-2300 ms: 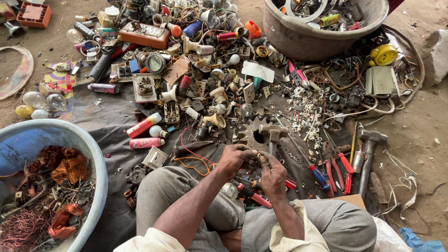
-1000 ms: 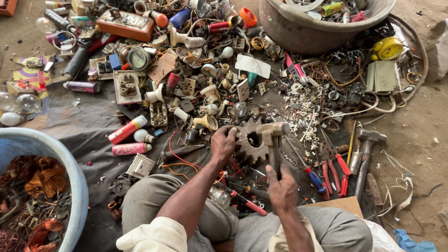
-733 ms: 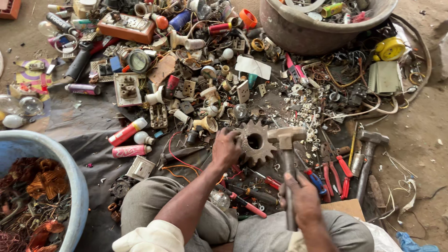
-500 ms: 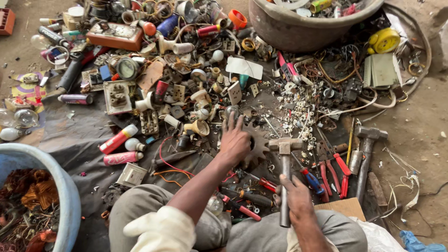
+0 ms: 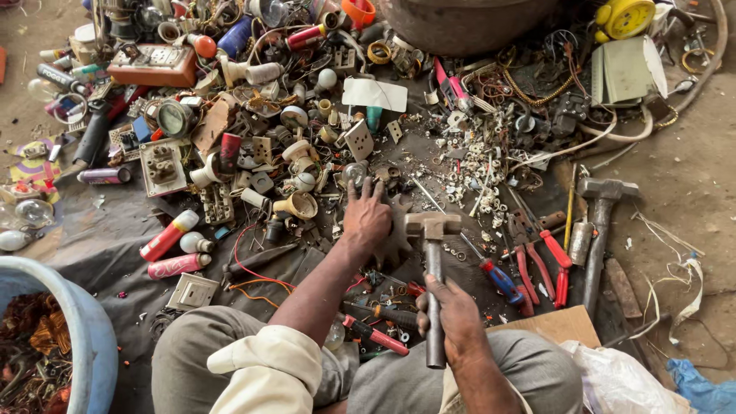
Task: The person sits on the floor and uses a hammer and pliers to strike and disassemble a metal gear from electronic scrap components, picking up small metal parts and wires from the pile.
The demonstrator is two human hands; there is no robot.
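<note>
Two hands work: left hand (image 5: 366,217) fingers spread flat, pinning the toothed gear (image 5: 395,239), likely heavy and rigid; right hand (image 5: 454,320) fingers clenched around the hammer (image 5: 434,264) handle's near end.

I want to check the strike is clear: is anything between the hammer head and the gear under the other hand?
Nothing visible is. The right hand holds the hammer by its handle, its head right beside the toothed gear. The left hand lies flat over the gear's left part, close to the hammer head.
</note>
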